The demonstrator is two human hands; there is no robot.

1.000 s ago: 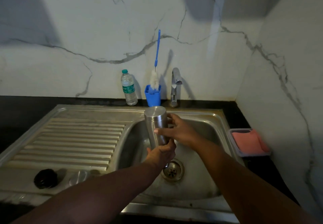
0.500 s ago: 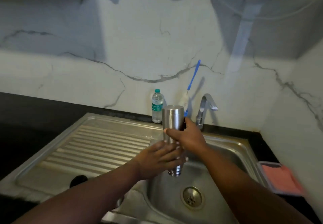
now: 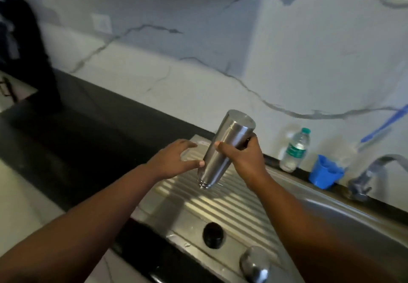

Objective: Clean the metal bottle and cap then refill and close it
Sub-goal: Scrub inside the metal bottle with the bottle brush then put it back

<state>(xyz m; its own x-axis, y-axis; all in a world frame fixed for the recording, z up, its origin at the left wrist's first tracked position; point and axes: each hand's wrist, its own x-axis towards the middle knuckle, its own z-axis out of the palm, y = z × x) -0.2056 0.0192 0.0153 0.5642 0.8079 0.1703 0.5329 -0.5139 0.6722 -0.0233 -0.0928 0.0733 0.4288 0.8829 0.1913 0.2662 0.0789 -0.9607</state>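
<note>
The metal bottle [image 3: 223, 150] hangs upside down and tilted, mouth down, above the ribbed drainboard [image 3: 231, 207]. My right hand [image 3: 242, 156] grips its upper body. My left hand [image 3: 174, 159] is beside it with spread fingers, the thumb tip close to the bottle's lower part; contact is unclear. A black inner cap [image 3: 213, 234] and a round metal cap [image 3: 255, 263] lie on the drainboard's near edge.
A plastic water bottle [image 3: 294, 150] and a blue cup [image 3: 325, 172] holding a blue-handled brush [image 3: 384, 126] stand by the marble wall. The tap [image 3: 373, 172] and sink basin [image 3: 357, 223] are at right. Black countertop [image 3: 72, 141] runs to the left.
The bottle has moved from over the sink basin to above the drainboard and tilted. My left hand has come off it and spread open. The view has swung left.
</note>
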